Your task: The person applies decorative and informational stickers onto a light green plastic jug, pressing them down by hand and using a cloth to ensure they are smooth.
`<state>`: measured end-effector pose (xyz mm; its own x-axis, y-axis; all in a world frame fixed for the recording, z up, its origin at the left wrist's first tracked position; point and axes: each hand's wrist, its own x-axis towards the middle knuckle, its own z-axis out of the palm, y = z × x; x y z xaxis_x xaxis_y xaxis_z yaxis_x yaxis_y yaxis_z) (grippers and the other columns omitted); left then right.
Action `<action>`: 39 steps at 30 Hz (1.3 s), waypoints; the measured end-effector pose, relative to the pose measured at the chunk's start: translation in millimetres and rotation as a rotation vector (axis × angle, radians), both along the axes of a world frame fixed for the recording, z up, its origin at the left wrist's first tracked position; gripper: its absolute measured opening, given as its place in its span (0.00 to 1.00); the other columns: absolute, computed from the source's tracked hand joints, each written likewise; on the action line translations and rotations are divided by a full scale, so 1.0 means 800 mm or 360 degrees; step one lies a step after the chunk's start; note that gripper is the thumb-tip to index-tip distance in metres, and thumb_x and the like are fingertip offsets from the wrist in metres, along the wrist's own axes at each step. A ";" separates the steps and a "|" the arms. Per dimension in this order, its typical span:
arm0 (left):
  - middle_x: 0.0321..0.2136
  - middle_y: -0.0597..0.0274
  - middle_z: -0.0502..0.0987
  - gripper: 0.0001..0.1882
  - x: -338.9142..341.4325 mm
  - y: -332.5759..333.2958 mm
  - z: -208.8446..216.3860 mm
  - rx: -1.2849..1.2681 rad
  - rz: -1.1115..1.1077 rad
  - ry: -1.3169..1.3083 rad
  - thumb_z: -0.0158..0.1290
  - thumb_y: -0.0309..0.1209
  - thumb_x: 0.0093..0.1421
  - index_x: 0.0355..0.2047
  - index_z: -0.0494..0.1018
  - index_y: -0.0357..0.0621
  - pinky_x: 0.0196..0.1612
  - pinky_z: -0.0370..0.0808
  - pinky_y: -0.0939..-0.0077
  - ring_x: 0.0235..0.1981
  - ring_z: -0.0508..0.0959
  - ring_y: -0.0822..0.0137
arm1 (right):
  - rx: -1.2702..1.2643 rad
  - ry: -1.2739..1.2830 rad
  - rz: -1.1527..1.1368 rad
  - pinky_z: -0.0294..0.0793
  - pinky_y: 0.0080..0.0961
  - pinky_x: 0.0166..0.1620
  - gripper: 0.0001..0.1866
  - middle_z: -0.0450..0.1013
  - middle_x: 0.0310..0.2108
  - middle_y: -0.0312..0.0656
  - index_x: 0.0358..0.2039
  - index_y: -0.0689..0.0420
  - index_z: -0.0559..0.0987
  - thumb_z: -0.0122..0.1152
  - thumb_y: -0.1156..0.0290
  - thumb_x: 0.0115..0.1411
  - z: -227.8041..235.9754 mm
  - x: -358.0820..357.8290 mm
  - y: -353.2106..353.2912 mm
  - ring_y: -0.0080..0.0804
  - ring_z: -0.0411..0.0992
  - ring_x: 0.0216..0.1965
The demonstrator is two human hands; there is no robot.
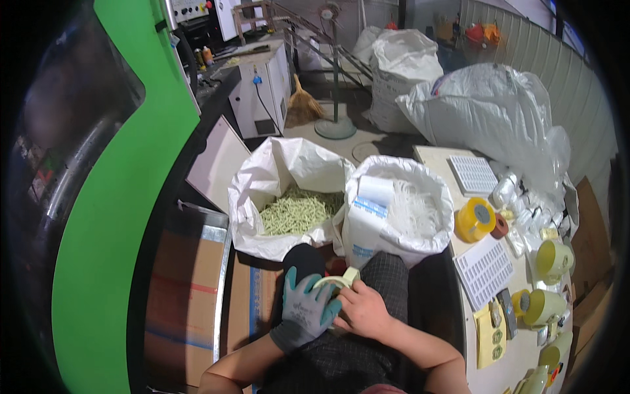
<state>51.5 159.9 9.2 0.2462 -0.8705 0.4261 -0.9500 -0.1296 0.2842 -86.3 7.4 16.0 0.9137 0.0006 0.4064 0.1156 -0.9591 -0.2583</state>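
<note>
A pale yellow-green, ring-like piece (350, 276) with a blocky end sits at lower centre. Dark print marks the grey glove on the left hand (305, 310), whose fingers curl round the piece's near side. The bare right hand (365, 311), fingers bent, grips its right side; both forearms angle inward.

Grey, teal-tipped glove (299, 316) on the left hand (306, 307); dark trousers (388, 279) with faint checks
</note>
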 end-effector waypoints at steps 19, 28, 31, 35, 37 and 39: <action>0.36 0.60 0.77 0.11 0.042 -0.037 0.058 0.0519 -0.0358 -0.0207 0.62 0.35 0.52 0.35 0.79 0.46 0.39 0.77 0.64 0.34 0.80 0.57 | 0.0098 -0.0127 -0.0040 0.75 0.30 0.37 0.20 0.71 0.36 0.35 0.31 0.52 0.78 0.73 0.50 0.50 -0.008 -0.012 0.016 0.34 0.69 0.37; 0.62 0.48 0.72 0.52 0.150 -0.209 -0.117 0.0013 0.0207 0.1448 0.75 0.39 0.53 0.71 0.60 0.33 0.63 0.73 0.65 0.59 0.77 0.60 | 0.0038 -0.0436 0.0303 0.74 0.28 0.40 0.09 0.78 0.46 0.31 0.39 0.50 0.83 0.67 0.65 0.58 -0.042 -0.146 0.030 0.30 0.69 0.41; 0.54 0.51 0.79 0.47 0.210 -0.265 -0.168 0.0480 0.0019 0.1737 0.76 0.43 0.52 0.65 0.68 0.34 0.54 0.77 0.72 0.50 0.80 0.65 | 0.0327 -0.0567 0.0298 0.76 0.27 0.39 0.09 0.79 0.48 0.35 0.40 0.50 0.82 0.69 0.70 0.58 -0.041 -0.156 0.040 0.31 0.74 0.39; 0.35 0.63 0.84 0.25 0.223 -0.243 -0.126 0.0996 -0.0272 0.1638 0.73 0.42 0.56 0.45 0.83 0.36 0.41 0.77 0.77 0.37 0.80 0.74 | 0.0683 -0.0703 -0.0460 0.77 0.32 0.44 0.22 0.77 0.49 0.47 0.44 0.56 0.76 0.74 0.75 0.48 -0.034 -0.130 0.009 0.35 0.77 0.42; 0.41 0.62 0.83 0.18 0.193 -0.209 -0.086 0.0987 -0.0419 0.1992 0.68 0.34 0.60 0.46 0.82 0.35 0.47 0.78 0.78 0.41 0.80 0.75 | 0.1412 -0.0540 -0.1078 0.77 0.33 0.50 0.28 0.74 0.55 0.51 0.53 0.60 0.73 0.73 0.78 0.51 -0.058 -0.097 -0.015 0.36 0.75 0.50; 0.45 0.61 0.83 0.17 0.180 -0.172 -0.072 0.0705 -0.0603 0.2284 0.65 0.30 0.61 0.48 0.81 0.34 0.50 0.77 0.78 0.44 0.81 0.74 | 0.1931 -0.0607 -0.1061 0.75 0.33 0.56 0.37 0.70 0.61 0.53 0.63 0.64 0.67 0.74 0.78 0.54 -0.094 -0.042 -0.053 0.37 0.72 0.57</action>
